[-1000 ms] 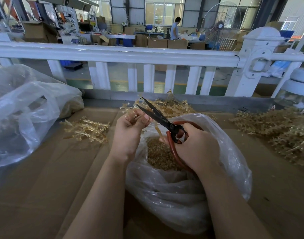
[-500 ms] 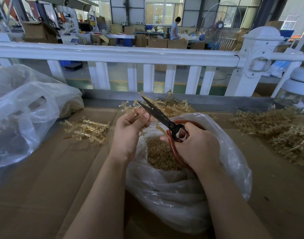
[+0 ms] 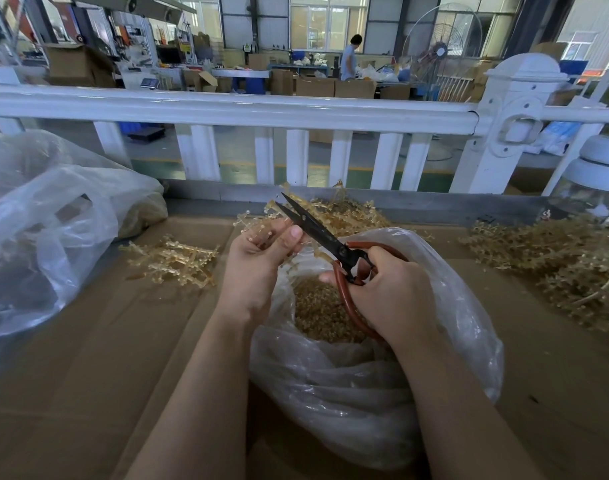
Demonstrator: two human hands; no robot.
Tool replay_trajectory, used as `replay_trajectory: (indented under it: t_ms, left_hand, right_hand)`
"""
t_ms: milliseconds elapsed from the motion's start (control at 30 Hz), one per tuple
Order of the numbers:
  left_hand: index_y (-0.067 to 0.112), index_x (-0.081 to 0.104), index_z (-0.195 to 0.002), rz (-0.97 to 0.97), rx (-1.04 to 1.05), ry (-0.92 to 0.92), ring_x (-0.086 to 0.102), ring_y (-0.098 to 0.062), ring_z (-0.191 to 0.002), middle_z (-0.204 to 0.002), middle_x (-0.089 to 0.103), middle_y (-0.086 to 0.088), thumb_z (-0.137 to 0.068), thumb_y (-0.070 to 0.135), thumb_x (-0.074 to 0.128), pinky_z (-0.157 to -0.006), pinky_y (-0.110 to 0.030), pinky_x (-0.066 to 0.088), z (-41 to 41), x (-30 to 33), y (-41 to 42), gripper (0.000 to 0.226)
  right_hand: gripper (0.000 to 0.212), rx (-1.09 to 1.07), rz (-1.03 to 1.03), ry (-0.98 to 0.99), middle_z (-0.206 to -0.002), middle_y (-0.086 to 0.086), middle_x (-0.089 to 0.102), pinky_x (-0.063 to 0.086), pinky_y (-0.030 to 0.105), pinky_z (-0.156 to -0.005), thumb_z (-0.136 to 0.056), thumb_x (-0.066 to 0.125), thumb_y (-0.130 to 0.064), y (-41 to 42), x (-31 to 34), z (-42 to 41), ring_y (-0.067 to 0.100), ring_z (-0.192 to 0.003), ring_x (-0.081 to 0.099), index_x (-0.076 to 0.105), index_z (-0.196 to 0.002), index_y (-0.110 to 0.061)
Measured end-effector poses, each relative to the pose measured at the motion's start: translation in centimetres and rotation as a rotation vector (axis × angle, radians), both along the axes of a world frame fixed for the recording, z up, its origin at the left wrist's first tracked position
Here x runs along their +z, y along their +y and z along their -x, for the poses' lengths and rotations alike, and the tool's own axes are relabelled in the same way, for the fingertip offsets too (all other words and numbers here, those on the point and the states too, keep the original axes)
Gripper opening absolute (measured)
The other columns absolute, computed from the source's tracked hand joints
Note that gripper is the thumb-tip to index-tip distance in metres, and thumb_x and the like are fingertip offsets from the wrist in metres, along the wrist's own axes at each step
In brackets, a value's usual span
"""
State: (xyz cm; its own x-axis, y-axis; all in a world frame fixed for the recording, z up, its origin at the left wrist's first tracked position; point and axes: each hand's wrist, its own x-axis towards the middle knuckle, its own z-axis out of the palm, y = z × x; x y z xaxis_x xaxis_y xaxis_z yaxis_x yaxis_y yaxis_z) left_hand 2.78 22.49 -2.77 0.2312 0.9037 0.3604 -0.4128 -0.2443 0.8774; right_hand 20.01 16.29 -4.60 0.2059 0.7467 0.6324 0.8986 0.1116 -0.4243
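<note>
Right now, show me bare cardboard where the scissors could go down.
Widest: brown cardboard surface between the crumpled clear plastic bag and the left forearm. Another lies right of the open clear bag of tan bits. Crowded: tan branched plastic sprigs at back and right.

- Setting was a factory workshop hall.
- Stacked cardboard boxes (image 3: 317, 87), a standing industrial fan (image 3: 441, 50) and far benches (image 3: 240, 73) showed it.
- High windows (image 3: 327, 20) lit the hall.

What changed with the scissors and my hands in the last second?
The blades of the scissors closed slightly and their tips edged upward; the thumb of the left hand slid toward them along the plastic sprig it pinches. The right hand still grips the red handles, and the plastic bag stayed put.
</note>
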Motion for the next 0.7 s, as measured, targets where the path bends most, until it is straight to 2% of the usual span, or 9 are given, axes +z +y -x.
replay_trajectory:
  t_ms: [100, 200, 267, 367, 467, 500, 567, 700]
  left_hand:
    - [0.009, 0.069, -0.081, 0.034, 0.012, 0.000, 0.059, -0.012, -0.071, -0.072, 0.065, 0.000, -0.080, 0.016, 0.070, -0.073, -0.023, 0.051, -0.1, 0.1, -0.1, 0.007]
    - [0.017, 0.074, -0.077, 0.108, 0.026, -0.026, 0.057, -0.011, -0.069, -0.071, 0.065, 0.000, -0.077, 0.016, 0.071, -0.072, -0.021, 0.051, -0.3, 0.2, 0.0, 0.003]
    - [0.017, 0.075, -0.075, 0.141, 0.022, -0.022, 0.058, -0.011, -0.068, -0.069, 0.066, 0.000, -0.076, 0.017, 0.072, -0.072, -0.021, 0.051, -0.3, 0.3, 0.0, 0.003]
    - [0.017, 0.074, -0.074, 0.148, 0.003, 0.041, 0.057, -0.011, -0.065, -0.069, 0.067, 0.000, -0.083, 0.011, 0.070, -0.071, -0.021, 0.051, -0.3, 0.2, 0.0, 0.011]
    - [0.008, 0.073, -0.085, 0.175, 0.010, 0.096, 0.058, -0.010, -0.065, -0.070, 0.069, 0.000, -0.086, 0.007, 0.068, -0.066, -0.018, 0.049, -0.5, 0.0, 0.0, 0.005]
    - [0.007, 0.073, -0.086, 0.185, 0.011, 0.105, 0.058, -0.010, -0.065, -0.069, 0.069, 0.001, -0.086, 0.007, 0.069, -0.064, -0.017, 0.049, -0.5, 0.1, 0.0, 0.005]
    - [0.009, 0.074, -0.087, 0.202, 0.019, 0.119, 0.056, -0.008, -0.065, -0.069, 0.069, 0.002, -0.085, 0.009, 0.069, -0.062, -0.016, 0.048, -0.5, 0.1, 0.0, 0.005]
    - [0.015, 0.078, -0.087, 0.267, 0.014, 0.099, 0.053, -0.007, -0.064, -0.072, 0.070, 0.004, -0.073, 0.020, 0.075, -0.062, -0.017, 0.047, -0.6, 0.2, -0.4, 0.015]
  right_hand:
    - [0.071, 0.007, 0.004, 0.006, -0.063, -0.013, 0.061, 0.054, 0.029, -0.055, -0.069, 0.045, -0.088, 0.0, 0.0, 0.0, 0.005, -0.055, 0.056, 0.060, -0.069, -0.018]
    - [0.067, 0.052, 0.043, 0.103, -0.071, -0.019, 0.063, 0.048, 0.011, -0.060, -0.066, 0.048, -0.087, -0.1, 0.0, 0.0, -0.002, -0.064, 0.061, 0.067, -0.081, -0.025]
    - [0.064, 0.089, 0.057, 0.214, -0.076, -0.024, 0.065, 0.046, 0.006, -0.060, -0.066, 0.052, -0.086, -0.2, 0.1, 0.1, -0.005, -0.070, 0.063, 0.071, -0.092, -0.031]
    - [0.046, 0.161, 0.075, 0.410, -0.072, -0.022, 0.070, 0.052, 0.010, -0.062, -0.072, 0.063, -0.075, 0.0, 0.2, 0.2, -0.003, -0.073, 0.067, 0.071, -0.086, -0.032]
    - [0.016, 0.219, 0.110, 0.565, -0.073, -0.015, 0.073, 0.054, 0.018, -0.060, -0.084, 0.075, -0.043, 0.1, 0.4, 0.3, 0.003, -0.067, 0.068, 0.071, -0.079, -0.028]
    - [0.015, 0.240, 0.113, 0.619, -0.069, -0.011, 0.072, 0.052, 0.018, -0.058, -0.086, 0.076, -0.036, 0.1, 0.5, 0.3, 0.004, -0.063, 0.067, 0.071, -0.076, -0.026]
    - [0.021, 0.273, 0.094, 0.713, -0.061, -0.005, 0.069, 0.051, 0.020, -0.056, -0.086, 0.077, -0.035, -0.1, 0.7, 0.4, 0.005, -0.056, 0.063, 0.071, -0.071, -0.021]
    - [0.031, 0.259, 0.071, 0.736, -0.068, -0.002, 0.072, 0.056, 0.022, -0.064, -0.081, 0.076, -0.049, -0.2, 1.0, 0.5, 0.011, -0.066, 0.069, 0.074, -0.076, -0.019]
